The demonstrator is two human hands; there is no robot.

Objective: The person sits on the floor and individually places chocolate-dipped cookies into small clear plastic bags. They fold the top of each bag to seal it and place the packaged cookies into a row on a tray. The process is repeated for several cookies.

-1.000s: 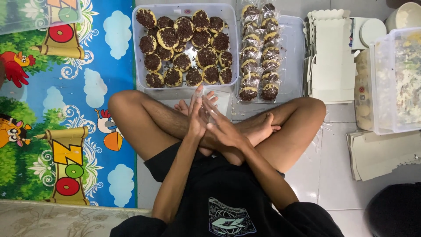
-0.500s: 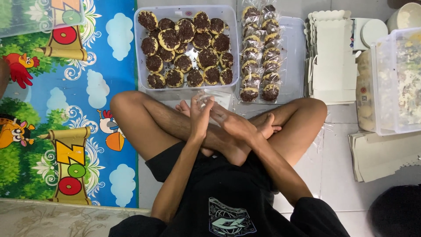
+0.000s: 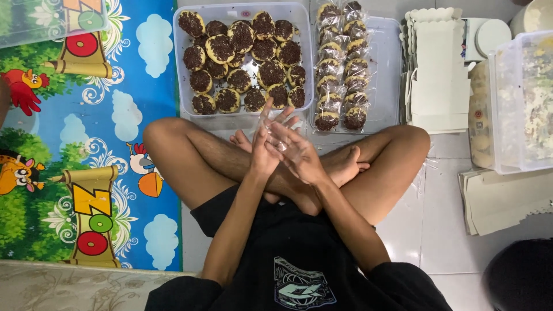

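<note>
I sit cross-legged on the floor with both hands raised together over my shins. My left hand (image 3: 261, 154) and my right hand (image 3: 300, 160) press a small clear plastic bag (image 3: 280, 128) between their fingers, and the bag's top sticks up past the fingertips. Just beyond the hands stands a clear tub (image 3: 183, 86) filled with several round chocolate-topped pastries (image 3: 242, 55). To its right, a flat clear tray (image 3: 389, 69) carries two rows of the same pastries wrapped in plastic (image 3: 340, 63).
A stack of flat white cardboard boxes (image 3: 435, 69) lies right of the tray. A tall clear container (image 3: 521, 101) and brown paper sheets (image 3: 507, 198) are at the far right. A colourful cartoon play mat (image 3: 86, 144) covers the floor on the left. A dark shape (image 3: 518, 282) fills the bottom right corner.
My hands stay pressed together on the plastic bag and have shifted a little against each other; the bag now sticks up more clearly above the fingertips.
</note>
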